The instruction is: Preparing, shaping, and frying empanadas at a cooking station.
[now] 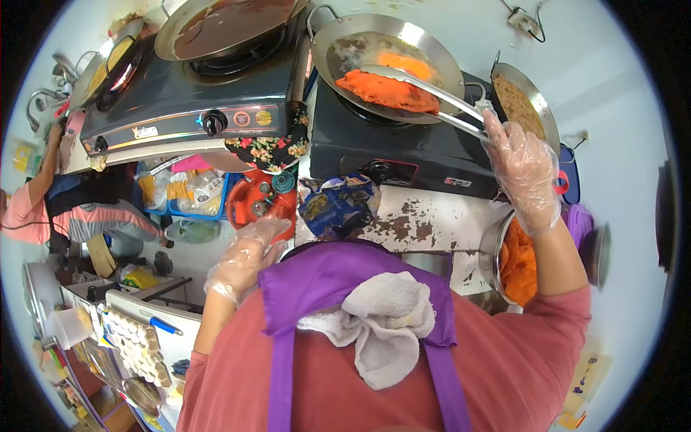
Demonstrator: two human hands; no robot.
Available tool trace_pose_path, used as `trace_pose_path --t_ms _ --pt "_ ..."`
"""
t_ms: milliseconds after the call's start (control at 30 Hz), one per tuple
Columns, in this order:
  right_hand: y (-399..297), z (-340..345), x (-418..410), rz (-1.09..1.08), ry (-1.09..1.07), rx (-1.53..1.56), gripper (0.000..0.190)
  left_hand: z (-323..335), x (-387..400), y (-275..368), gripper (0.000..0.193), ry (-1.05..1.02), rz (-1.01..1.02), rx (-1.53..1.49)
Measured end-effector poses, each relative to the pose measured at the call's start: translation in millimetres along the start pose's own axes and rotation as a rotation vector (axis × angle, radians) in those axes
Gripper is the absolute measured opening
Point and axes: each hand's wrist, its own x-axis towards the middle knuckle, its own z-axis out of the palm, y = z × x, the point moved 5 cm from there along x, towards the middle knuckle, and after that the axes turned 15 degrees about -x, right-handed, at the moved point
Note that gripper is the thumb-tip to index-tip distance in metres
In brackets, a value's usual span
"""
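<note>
My right hand [521, 167], in a clear plastic glove, grips metal tongs [429, 93]. Their jaws are around an orange-red coated piece of food [386, 89], held above the near side of a steel wok [442, 51] of bubbling oil. Another orange piece [405, 63] sits in the oil. Low in front of my purple apron [324, 275], my gloved left hand [245, 259] has nothing visible in it, thumb apart from the fingers. Below my right forearm stands a metal pot [490, 237] with orange coated pieces [519, 264] inside.
A black gas stove [334, 146] bears the wok. Left of it, another stove [178, 102] carries a pan of brown sauce [232, 24]. A brown-filled pan [518, 100] is at right. A red gas cylinder [253, 202] stands below. Another person [102, 218] is at far left.
</note>
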Motion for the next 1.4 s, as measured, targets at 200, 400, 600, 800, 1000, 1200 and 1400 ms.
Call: trace_pose_path --t_ms 200,400,600,800,1000,1200,1400 --pt "-1 5 -6 0.029 0.007 0.043 0.060 1 -1 0 0.039 -0.010 0.017 0.015" --pt "-2 9 -12 0.069 0.059 0.136 0.058 0 -3 3 0.037 0.016 0.043 0.017" --pt "-1 6 -12 0.078 0.078 0.161 0.059 -1 -1 7 0.036 0.018 0.038 0.004" --pt "2 11 -19 0.073 0.114 0.174 0.061 2 1 3 0.037 0.011 0.025 0.041" --pt "5 14 -20 0.084 0.107 0.166 0.064 2 6 1 0.039 -0.030 -0.021 0.031" --pt "3 22 -23 0.094 0.049 0.200 0.064 3 8 -6 0.039 -0.031 -0.011 0.042" --pt "1 57 -30 0.315 -0.236 0.476 0.055 2 11 -3 0.039 -0.028 0.008 0.045"
